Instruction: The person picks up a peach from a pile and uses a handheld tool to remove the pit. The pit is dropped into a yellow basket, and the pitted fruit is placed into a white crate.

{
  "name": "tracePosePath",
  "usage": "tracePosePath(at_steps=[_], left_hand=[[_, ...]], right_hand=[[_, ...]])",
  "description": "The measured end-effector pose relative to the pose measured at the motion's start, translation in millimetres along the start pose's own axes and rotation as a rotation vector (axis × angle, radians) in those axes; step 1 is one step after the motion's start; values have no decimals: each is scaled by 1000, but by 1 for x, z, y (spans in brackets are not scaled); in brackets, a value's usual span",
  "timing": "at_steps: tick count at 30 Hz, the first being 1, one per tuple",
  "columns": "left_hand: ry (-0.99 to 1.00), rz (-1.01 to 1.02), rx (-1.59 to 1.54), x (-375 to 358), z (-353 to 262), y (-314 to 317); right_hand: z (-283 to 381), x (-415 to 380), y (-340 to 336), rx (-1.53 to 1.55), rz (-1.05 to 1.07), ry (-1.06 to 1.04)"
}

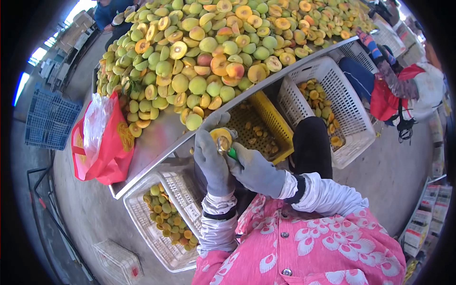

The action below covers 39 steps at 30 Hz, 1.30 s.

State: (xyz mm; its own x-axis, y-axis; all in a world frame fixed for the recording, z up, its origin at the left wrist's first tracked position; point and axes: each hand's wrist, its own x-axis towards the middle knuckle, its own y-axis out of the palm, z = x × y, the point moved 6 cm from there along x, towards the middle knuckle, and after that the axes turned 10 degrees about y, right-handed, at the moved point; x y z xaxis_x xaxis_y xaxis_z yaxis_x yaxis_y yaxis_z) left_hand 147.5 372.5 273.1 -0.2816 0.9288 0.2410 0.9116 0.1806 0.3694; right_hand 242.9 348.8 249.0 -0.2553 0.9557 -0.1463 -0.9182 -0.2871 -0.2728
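Observation:
In grey gloves, my hands are together above the front edge of the metal table [159, 128]. My left hand [211, 161] is closed around a halved peach [221, 135], its orange cut face turned up. My right hand [259, 172] grips a pitting spoon by its green handle [232, 153]. The spoon's metal end [222, 143] touches the cut face of the fruit. Just beyond lies a large heap of halved green and orange peaches [199, 85], some with stones showing.
A yellow crate [285, 124] holding a few bits stands under the table edge. White crates with peach halves flank me, one at right [354, 114], one at left [142, 223]. A red bag [111, 147] sits on the table corner. Another person's sleeve [396, 85] shows at right.

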Motion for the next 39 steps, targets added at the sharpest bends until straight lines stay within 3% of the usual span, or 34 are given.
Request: tracePosePath(at_steps=[2, 4, 6, 9, 11, 16, 18, 19, 20, 21, 25, 27, 31, 34, 36, 37, 39], left_hand=[[48, -91, 76, 3, 3, -1], [39, -21, 67, 3, -1, 2], [35, 46, 56, 4, -7, 10], [-76, -28, -114, 1, -4, 11], [-16, 60, -60, 2, -4, 12], [58, 42, 171, 8, -11, 13], [121, 4, 218, 13, -13, 12], [64, 131, 193, 17, -7, 11], [7, 255, 167, 20, -4, 8], [-219, 332, -25, 23, 1, 0], [-128, 192, 38, 19, 4, 12], [-21, -42, -5, 16, -5, 11], [-35, -153, 28, 11, -7, 11], [-80, -136, 41, 16, -5, 6], [-254, -9, -19, 20, 1, 4], [-254, -11, -17, 21, 1, 2], [-412, -46, -16, 19, 14, -4]], right_hand=[[-2, 4, -4, -10, 9, 14], [-1, 3, -3, -19, 21, 33], [11, -1, -12, 52, -159, -60], [8, 2, -11, 104, -132, -31], [5, 3, -11, 99, -104, -19], [9, 10, -13, 185, 2, -48], [7, 8, -16, 195, 183, 344], [-6, 11, -13, 197, 182, 344], [-19, 17, -13, 60, 52, 160], [-13, 20, -16, -76, -76, -28], [-7, 15, -11, -106, -165, -44], [-4, 14, -12, -56, -184, -67], [-9, 16, -8, -93, -121, 17], [3, 13, -10, 48, -176, -167], [0, 2, 2, 411, 350, 554], [3, 2, -3, 413, 352, 555], [7, -4, 3, 661, 615, 685]])
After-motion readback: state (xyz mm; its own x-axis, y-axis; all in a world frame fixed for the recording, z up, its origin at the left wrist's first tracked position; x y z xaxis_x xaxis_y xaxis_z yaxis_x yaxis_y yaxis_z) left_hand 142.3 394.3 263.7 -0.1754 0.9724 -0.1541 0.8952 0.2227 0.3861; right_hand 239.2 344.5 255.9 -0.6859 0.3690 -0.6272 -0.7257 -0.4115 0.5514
